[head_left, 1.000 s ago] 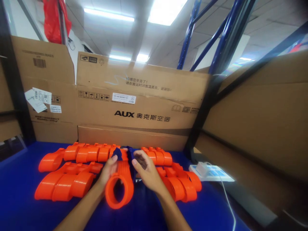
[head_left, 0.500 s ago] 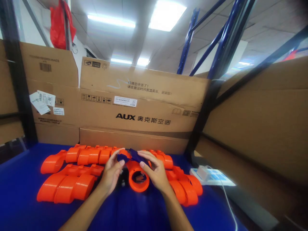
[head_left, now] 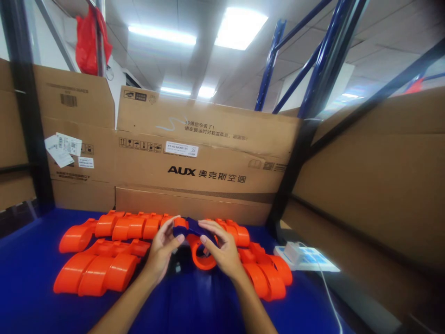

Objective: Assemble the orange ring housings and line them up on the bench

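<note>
Between my two hands is an orange plastic ring piece [head_left: 204,265] with a dark blue strip [head_left: 196,227] across its top. My left hand [head_left: 163,248] is closed at the left end of the strip, thumb and fingers pinching there. From the right, my right hand [head_left: 221,243] grips the strip and the upper side of the ring, its thumb in front. The round opening of the ring faces me and hangs below the fingers. Exactly how the strip joins the ring is hidden by my fingers. Small dark and clear bits lie on the table just behind and below my hands.
Rows of orange ring pieces [head_left: 93,273] lie to the left, with more orange pieces [head_left: 269,276] to the right, on a blue table cover [head_left: 194,315]. A white power strip [head_left: 313,260] with a plugged adapter and cable sits at right. Cardboard panels [head_left: 205,153] wall the back.
The orange ring has tilted and risen slightly, so less of its opening shows. The dark blue strip now lies flatter across its top. Both hands stay almost in place.
</note>
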